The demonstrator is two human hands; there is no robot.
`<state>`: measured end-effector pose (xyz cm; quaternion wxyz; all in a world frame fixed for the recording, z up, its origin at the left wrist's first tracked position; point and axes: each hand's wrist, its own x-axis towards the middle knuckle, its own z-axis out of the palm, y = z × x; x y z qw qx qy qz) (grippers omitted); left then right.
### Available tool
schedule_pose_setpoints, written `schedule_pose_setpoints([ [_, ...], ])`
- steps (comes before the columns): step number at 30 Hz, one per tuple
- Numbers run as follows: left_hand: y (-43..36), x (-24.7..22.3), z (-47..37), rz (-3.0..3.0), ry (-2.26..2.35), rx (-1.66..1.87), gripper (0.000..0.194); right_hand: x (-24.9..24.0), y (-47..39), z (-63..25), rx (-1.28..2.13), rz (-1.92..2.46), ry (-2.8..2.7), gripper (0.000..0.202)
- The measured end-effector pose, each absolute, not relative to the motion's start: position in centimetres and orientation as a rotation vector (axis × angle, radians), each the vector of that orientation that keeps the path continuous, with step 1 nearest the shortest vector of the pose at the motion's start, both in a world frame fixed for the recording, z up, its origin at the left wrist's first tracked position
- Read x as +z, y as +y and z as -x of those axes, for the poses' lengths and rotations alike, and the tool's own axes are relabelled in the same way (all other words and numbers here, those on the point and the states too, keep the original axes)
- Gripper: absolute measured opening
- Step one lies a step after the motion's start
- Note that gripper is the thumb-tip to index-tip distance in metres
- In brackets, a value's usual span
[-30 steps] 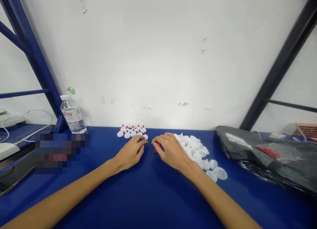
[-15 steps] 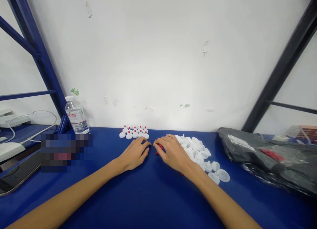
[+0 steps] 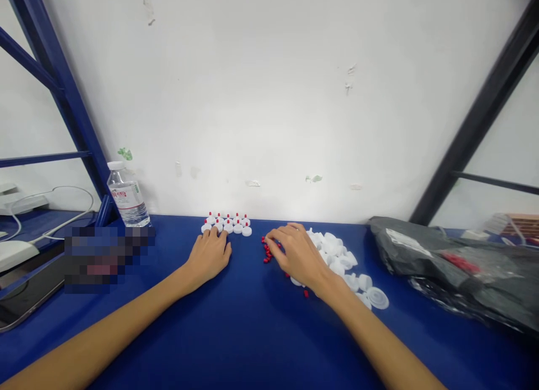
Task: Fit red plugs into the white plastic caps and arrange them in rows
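My left hand [image 3: 207,261] lies palm down, fingers stretched toward the front of a block of white caps with red tips [image 3: 237,228], its fingertips at the nearest ones. Nothing shows in its grasp. Over a small heap of red tip caps [image 3: 268,254], my right hand [image 3: 298,254] is bent, thumb and forefinger close together at the heap's left edge. Whatever is between those fingertips is too small to tell. Right behind this hand spreads a pile of loose white caps [image 3: 337,255], partly covered by the hand and wrist. One red tip cap [image 3: 306,294] lies apart, near the wrist.
A water bottle [image 3: 128,196] stands at the back left by the blue frame post [image 3: 71,114]. A phone [image 3: 29,289] lies near a pixelated patch. On the right is a dark plastic bag [image 3: 421,261]. The white wall [image 3: 269,98] closes off the blue table [image 3: 236,334] behind.
My left hand has moved left and away from my right hand, to the front of the capped block. My right hand stays over the red heap, more of which now shows.
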<state>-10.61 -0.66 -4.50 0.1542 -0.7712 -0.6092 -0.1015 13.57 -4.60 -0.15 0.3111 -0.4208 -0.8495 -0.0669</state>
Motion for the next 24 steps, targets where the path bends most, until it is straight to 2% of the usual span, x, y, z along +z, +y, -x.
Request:
schedule_pose_setpoints([
  [7,-2.9,-4.2,8.4,2.703,-1.392,-0.698,0.031,1.1,-3.5,-16.7,-0.265,1.429,-2.206,0.024],
  [17,-3.9,-4.1,7.8,2.845,-1.298,-0.829,0.022,0.5,-3.3,-17.7,-0.251,1.535,-2.237,0.029],
  [24,-3.3,-4.1,7.4,2.965,-1.290,-0.820,0.027,0.4,-3.7,-18.2,-0.080,1.647,-2.191,0.038],
])
